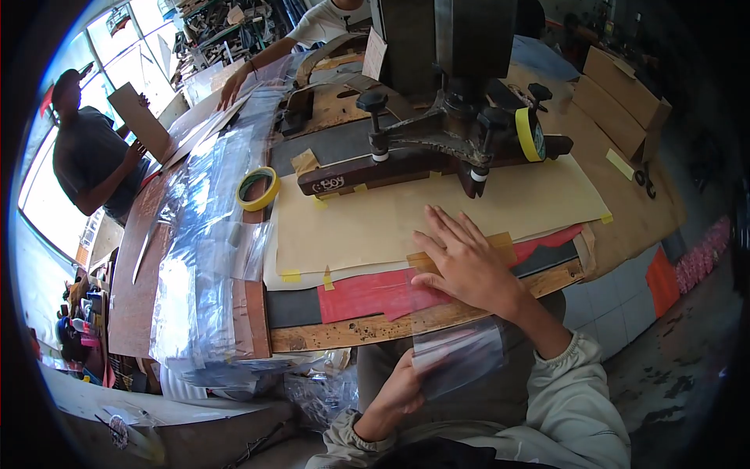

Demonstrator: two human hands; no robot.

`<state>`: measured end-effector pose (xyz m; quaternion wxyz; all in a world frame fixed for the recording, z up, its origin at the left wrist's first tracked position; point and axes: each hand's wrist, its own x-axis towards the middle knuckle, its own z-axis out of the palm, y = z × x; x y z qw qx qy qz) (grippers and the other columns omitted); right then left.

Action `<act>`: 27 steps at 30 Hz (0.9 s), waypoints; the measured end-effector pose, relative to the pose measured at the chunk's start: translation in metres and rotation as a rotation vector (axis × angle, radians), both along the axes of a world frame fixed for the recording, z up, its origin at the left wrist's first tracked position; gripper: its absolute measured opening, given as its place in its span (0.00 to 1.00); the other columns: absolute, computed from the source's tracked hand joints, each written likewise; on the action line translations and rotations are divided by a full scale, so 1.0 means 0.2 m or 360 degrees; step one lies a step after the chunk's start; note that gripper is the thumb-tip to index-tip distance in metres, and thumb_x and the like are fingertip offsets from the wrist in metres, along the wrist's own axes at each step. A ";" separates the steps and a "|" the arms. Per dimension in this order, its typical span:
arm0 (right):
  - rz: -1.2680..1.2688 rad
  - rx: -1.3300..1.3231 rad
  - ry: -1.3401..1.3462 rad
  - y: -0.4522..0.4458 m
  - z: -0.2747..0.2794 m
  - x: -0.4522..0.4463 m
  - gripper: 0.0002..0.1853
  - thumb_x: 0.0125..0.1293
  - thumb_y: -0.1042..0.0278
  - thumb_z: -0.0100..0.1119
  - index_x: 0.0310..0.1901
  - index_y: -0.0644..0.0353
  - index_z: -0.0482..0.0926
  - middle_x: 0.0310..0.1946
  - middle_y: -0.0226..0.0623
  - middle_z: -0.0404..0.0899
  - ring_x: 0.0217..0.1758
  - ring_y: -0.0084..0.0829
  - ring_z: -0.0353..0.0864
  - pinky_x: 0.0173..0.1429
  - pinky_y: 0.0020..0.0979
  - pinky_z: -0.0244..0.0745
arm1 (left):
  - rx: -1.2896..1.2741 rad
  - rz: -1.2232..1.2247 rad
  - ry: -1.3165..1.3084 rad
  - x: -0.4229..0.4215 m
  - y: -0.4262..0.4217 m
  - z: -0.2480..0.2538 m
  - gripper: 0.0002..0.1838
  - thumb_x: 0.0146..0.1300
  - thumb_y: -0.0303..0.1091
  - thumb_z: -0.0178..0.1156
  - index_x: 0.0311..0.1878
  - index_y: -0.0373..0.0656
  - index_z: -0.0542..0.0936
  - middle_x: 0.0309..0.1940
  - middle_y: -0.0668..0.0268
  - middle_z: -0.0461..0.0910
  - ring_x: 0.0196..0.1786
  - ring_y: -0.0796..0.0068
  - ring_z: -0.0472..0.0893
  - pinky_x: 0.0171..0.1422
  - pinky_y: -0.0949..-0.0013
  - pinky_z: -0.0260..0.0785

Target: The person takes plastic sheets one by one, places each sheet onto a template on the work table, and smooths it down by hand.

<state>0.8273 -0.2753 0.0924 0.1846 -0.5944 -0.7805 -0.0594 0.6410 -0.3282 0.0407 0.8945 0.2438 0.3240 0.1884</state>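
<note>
My right hand point(473, 270) lies flat with its fingers stretched out, on the cream sheet point(351, 227) and over an amber translucent strip point(500, 244). A clear plastic sheet point(457, 359) runs from under that hand down past the table's front edge. Below the edge, my left hand point(400, 387) grips the plastic sheet's left side; its fingers are partly hidden. Pieces of yellow tape point(291, 276) mark the cream sheet's edges. A red sheet point(355, 295) shows beneath it. Just above my right hand stands a press with a dark bar point(336, 180).
Yellow tape rolls sit on the table point(258, 189) and on the bar point(530, 134). Clear plastic film point(191, 289) covers the left side. Scissors point(645, 181) and a cardboard box point(621, 102) are at right. One person point(98, 148) holds a board; another reaches across the back.
</note>
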 end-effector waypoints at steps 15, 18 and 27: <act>0.0148 -0.0215 0.0191 0.12 -0.07 0.00 0.36 0.61 0.42 0.42 0.56 0.70 0.59 0.59 0.64 0.52 0.66 0.54 0.49 0.68 0.46 0.45 | 0.1055 -0.0605 -0.0444 -0.06 0.16 -0.02 0.32 0.57 0.28 0.55 0.63 0.33 0.56 0.63 0.55 0.56 0.65 0.70 0.55 0.67 0.69 0.45; 0.0150 -0.0188 0.0184 0.15 -0.09 -0.02 0.36 0.60 0.42 0.44 0.56 0.71 0.59 0.59 0.64 0.52 0.66 0.54 0.49 0.68 0.46 0.45 | 0.1366 -0.0678 -0.0439 -0.10 0.17 -0.05 0.33 0.58 0.29 0.54 0.65 0.33 0.53 0.65 0.54 0.53 0.66 0.71 0.54 0.67 0.71 0.45; 0.0128 -0.0251 0.0167 0.18 -0.07 -0.04 0.37 0.58 0.43 0.46 0.55 0.72 0.61 0.60 0.65 0.52 0.67 0.53 0.48 0.69 0.44 0.43 | 0.2133 -0.0459 -0.0108 -0.07 0.33 0.07 0.16 0.58 0.32 0.53 0.45 0.30 0.71 0.24 0.54 0.71 0.25 0.68 0.69 0.34 0.69 0.62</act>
